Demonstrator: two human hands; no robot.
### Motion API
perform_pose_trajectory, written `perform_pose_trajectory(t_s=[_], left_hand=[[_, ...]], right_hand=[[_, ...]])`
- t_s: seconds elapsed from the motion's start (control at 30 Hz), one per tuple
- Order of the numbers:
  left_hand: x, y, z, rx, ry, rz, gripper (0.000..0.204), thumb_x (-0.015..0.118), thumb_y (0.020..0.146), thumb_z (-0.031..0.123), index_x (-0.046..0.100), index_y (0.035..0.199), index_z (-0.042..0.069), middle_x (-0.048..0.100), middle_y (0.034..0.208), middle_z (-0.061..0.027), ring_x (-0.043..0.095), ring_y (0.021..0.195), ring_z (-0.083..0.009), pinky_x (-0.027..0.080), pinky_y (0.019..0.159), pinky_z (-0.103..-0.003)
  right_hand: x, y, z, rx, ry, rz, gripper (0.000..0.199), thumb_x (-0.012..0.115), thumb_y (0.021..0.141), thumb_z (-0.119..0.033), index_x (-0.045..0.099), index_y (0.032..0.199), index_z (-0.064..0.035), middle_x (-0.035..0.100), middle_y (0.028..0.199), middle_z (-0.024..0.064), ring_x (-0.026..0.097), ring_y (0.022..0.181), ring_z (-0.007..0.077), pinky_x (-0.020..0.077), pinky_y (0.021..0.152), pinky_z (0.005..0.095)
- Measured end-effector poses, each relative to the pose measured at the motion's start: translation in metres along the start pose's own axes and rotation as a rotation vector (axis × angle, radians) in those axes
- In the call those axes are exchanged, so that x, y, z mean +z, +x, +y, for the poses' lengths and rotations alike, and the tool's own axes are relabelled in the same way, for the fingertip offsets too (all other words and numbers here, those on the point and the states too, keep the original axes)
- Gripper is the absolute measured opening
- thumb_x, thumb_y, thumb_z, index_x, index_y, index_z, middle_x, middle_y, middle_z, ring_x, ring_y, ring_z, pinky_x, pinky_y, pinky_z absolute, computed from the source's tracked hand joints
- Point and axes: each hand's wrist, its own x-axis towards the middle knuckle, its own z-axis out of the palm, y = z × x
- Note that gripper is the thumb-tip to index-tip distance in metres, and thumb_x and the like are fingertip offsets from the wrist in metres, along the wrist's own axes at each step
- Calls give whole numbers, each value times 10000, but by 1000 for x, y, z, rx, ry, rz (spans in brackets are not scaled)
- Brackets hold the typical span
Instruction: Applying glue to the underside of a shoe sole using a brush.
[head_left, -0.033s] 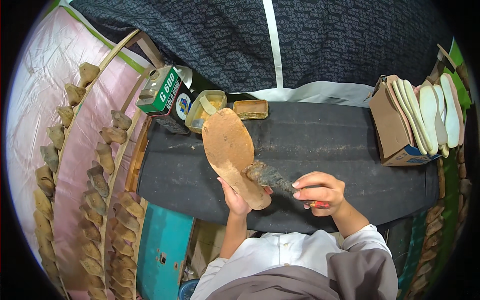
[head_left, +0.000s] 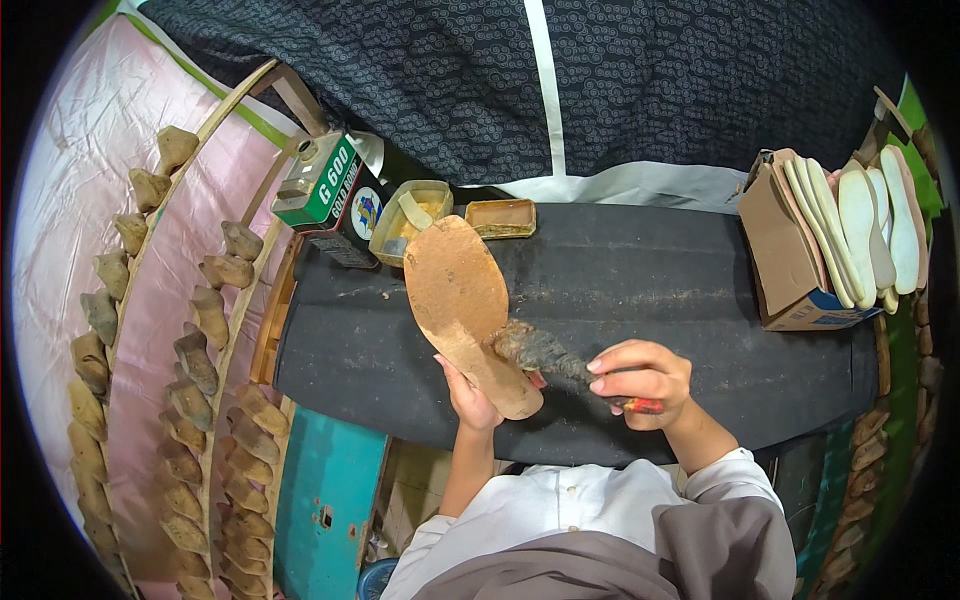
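My left hand (head_left: 470,397) is closed round the narrow heel end of a tan shoe sole (head_left: 455,282), held up over the table with its broad end pointing away from me. The thumb shows along the left edge, and a fingertip shows at the right one. Between the fingers and thumb of my right hand (head_left: 645,383) is a glue brush (head_left: 545,356). Its thick head looks dark and crusted, and a bit of red shows at the handle end. The brush tip meets the sole's right edge, near the narrowing middle; whether it presses on the face cannot be made out.
Behind the sole stand a green and black metal can (head_left: 335,200), a yellowish glue tub (head_left: 385,232) with a flat strip in it, and a shallow tray (head_left: 501,235). A cardboard box (head_left: 785,235) holds several pale soles at right. Racks of wooden shoe lasts (head_left: 196,362) flank the black-covered table (head_left: 650,275).
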Motion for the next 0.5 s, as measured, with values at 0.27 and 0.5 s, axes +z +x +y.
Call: perform_pose_trajectory(t_s=[0.27, 0.5], left_hand=[[-7, 5, -15, 3, -89, -195, 793, 67, 863, 654, 384, 1190, 5, 554, 963, -198, 582, 646, -299, 496, 648, -401], [-21, 4, -32, 8, 86, 151, 714, 94, 898, 609, 455, 1139, 43, 563, 957, -127, 568, 827, -229, 455, 763, -328]], right_hand=[[0, 8, 3, -104, -74, 89, 153, 660, 756, -64, 620, 902, -40, 573, 968, 163, 622, 778, 261, 540, 654, 322], [17, 10, 11, -173, -55, -20, 166, 692, 709, -51, 653, 869, -33, 600, 951, 137, 635, 790, 258, 537, 645, 310]])
